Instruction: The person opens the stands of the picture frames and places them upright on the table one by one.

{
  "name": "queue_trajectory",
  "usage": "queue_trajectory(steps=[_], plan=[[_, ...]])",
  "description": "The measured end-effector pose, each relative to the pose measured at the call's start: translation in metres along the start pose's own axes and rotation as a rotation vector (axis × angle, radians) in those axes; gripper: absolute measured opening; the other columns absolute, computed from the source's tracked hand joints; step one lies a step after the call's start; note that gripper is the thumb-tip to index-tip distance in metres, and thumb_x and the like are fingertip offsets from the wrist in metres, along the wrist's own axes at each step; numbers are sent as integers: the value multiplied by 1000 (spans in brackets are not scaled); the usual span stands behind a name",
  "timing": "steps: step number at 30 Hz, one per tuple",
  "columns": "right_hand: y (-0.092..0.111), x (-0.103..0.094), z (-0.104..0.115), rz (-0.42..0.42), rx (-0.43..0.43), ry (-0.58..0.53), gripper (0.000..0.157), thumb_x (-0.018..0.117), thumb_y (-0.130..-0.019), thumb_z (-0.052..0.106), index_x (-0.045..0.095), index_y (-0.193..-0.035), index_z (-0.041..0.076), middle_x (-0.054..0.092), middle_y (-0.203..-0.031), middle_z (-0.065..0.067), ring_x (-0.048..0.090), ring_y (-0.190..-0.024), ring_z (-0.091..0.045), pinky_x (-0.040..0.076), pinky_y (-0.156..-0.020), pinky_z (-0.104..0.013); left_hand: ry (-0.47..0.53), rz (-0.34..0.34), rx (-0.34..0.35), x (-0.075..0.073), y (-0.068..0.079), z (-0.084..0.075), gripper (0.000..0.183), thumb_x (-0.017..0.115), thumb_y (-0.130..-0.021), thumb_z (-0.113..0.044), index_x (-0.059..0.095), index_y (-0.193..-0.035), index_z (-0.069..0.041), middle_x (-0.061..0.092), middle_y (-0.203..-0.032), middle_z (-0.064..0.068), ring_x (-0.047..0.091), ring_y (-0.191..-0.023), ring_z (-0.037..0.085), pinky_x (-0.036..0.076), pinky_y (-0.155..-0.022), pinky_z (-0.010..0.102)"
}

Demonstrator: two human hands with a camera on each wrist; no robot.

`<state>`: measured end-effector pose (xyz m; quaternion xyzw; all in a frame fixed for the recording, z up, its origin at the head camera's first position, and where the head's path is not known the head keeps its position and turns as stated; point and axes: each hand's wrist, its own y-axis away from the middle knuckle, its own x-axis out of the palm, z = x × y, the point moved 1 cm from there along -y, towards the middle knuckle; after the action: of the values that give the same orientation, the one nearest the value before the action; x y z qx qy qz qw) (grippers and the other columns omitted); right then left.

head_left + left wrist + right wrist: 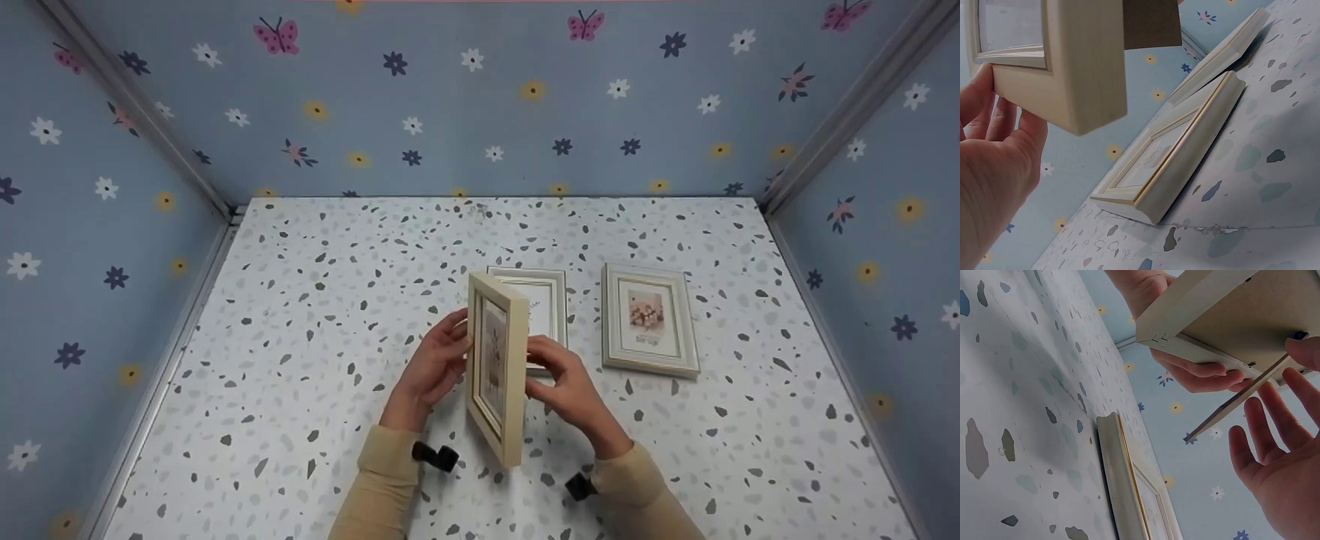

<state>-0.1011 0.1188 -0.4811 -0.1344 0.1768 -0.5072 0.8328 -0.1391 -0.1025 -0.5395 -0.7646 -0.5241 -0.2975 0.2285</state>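
Frame (514,375) sits between left thumb (979,87) and fingers (1003,119).

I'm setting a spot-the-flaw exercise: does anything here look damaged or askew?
Yes: in the left wrist view, a thin line with a rough, scuffed-looking patch crosses the terrazzo-patterned tabletop. It interrupts the otherwise smooth surface, suggesting wear.

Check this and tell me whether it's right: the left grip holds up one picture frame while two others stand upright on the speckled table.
Not upright: the head view shows the frame on the right and the partly hidden frame lying flat on the speckled table. The left grip does hold up one picture frame.
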Motion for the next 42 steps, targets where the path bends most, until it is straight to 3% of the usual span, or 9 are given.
queue_trajectory(steps=[5,13,26,42], plan=[[-1,-5,2,-16,-6,-13,40,66,-87,-12,63,-127,-3,62,-123,-14,59,-116,-23,50,-97,-42,-7,-26,-3,-2,1,-1,39,53,-98,6,61,-132,-11,63,-128,13,63,-105,20,55,-82,32],[5,-18,-21,-107,-1,-58,41,64,-85,-19,61,-125,-9,62,-123,-17,60,-110,-25,50,-93,-50,10,-85,8,-4,3,-5,38,55,-97,7,64,-128,-13,65,-125,11,64,-105,19,56,-80,31],[8,-25,-8,-258,-50,-130,38,60,-92,-9,54,-129,-14,65,-119,-22,63,-104,-28,52,-88,-32,-19,-155,20,-9,5,-6,38,61,-95,5,64,-129,-12,66,-123,11,65,-101,20,56,-80,32],[10,-26,-3,-281,-52,-186,36,59,-93,-7,53,-127,-17,66,-119,-17,63,-104,-27,53,-90,-34,-22,-184,44,-14,8,-8,38,60,-96,5,67,-128,-14,67,-123,10,67,-101,19,56,-79,32]])
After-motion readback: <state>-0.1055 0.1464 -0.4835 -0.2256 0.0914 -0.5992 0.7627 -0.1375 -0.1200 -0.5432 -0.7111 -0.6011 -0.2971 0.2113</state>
